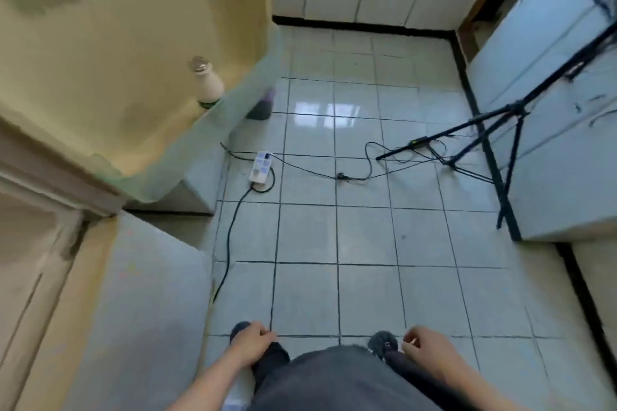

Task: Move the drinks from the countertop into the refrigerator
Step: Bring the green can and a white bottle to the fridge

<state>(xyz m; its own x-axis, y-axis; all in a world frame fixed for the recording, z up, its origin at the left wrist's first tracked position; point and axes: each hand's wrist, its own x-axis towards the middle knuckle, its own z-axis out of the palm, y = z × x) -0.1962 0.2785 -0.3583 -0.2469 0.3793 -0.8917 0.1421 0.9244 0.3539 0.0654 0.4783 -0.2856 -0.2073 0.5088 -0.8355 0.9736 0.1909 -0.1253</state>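
1. Both hands hang low by the hips. The left hand [252, 340] is loosely curled and holds nothing.
2. The right hand [424, 347] looks the same: fingers relaxed and bent in, nothing in them.
3. The drink is a pale, milky bottle [208, 85] with a silvery cap. It stands upright on the yellowish countertop [110, 53], close to the counter's outer corner and well apart from both hands.
4. Just beyond that corner sits a dark purplish shape [263, 107]. It is too blurred to tell whether it is another drink.
5. My read on the step: the person is between carries, walking empty-handed toward the counter to fetch that bottle.
6. No refrigerator shows for certain. Pale panels line the right side, but I cannot tell what they are.
7. Next, I judge, comes a step forward and left, then a reach up to wrap 1 hand round the bottle's body below the cap.
8. Mind the feet. A power strip [261, 167] and its black cable lie on the tiled floor [367, 233] along the counter's base, right on the approach.
9. A tripod [516, 109] stands on the right with loose wires, so the way through is the open tiles down the middle.
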